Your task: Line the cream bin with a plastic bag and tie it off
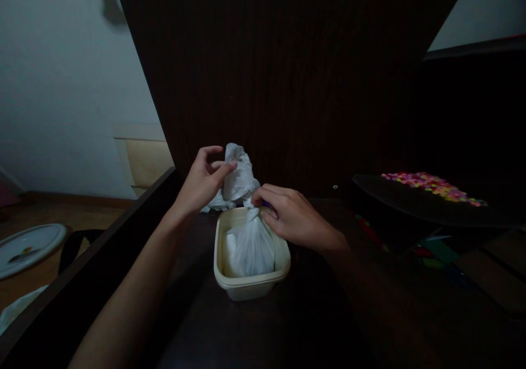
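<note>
A white plastic bag [252,248], knotted at its neck, sits inside a cream rectangular tub [222,273]. My right hand [293,215] is closed at the knot, with thumb and fingers pinching the bag's neck. What is in the bag cannot be made out. Behind the tub, crumpled white plastic [239,174] stands up against the dark panel and seems joined to the knot. Just left of that plastic is my left hand [207,177], its fingers apart and its thumb overlapping the plastic's edge.
The tub stands on a dark wooden surface [193,303], with a tall dark panel [279,84] behind and a raised side board [102,248] at left. Colourful beads [431,185] lie on a dark ledge at right. A round white lid-like object [33,246] rests low at left.
</note>
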`<state>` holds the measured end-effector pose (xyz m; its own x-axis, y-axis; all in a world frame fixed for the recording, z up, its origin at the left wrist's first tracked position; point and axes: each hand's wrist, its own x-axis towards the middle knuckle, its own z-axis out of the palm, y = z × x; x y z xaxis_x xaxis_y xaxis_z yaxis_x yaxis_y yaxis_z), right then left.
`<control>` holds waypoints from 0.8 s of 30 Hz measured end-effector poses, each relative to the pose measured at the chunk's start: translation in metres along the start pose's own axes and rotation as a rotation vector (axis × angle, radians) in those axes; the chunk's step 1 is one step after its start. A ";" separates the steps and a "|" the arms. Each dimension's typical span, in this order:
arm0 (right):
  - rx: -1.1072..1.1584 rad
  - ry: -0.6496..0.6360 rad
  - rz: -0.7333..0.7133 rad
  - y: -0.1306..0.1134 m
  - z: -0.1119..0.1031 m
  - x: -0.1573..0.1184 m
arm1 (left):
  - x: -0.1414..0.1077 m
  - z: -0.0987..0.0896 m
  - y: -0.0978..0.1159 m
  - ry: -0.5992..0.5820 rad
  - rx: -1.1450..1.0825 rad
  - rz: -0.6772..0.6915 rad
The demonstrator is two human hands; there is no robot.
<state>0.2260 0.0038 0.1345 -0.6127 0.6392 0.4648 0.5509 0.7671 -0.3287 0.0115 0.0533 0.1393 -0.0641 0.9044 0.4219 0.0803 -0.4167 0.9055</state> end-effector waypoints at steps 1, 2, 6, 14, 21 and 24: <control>-0.002 -0.005 0.010 0.002 0.002 0.000 | -0.001 0.000 0.001 -0.016 0.030 0.022; 0.000 -0.006 0.018 0.003 0.003 0.001 | -0.003 -0.001 0.002 -0.028 0.073 0.054; 0.031 -0.004 0.034 0.006 0.005 0.002 | -0.014 -0.004 0.017 0.020 0.384 0.275; 0.104 0.019 0.021 0.013 0.011 0.004 | -0.034 -0.002 0.047 -0.633 0.772 0.366; 0.162 0.037 0.051 0.013 0.012 0.005 | -0.035 0.008 0.042 -0.764 0.957 0.238; 0.179 0.046 0.054 0.012 0.011 0.005 | -0.035 0.010 0.042 -0.743 0.954 0.238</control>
<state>0.2228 0.0169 0.1238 -0.5561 0.6797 0.4783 0.4702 0.7318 -0.4933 0.0267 0.0053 0.1621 0.6080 0.7775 0.1607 0.7268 -0.6265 0.2815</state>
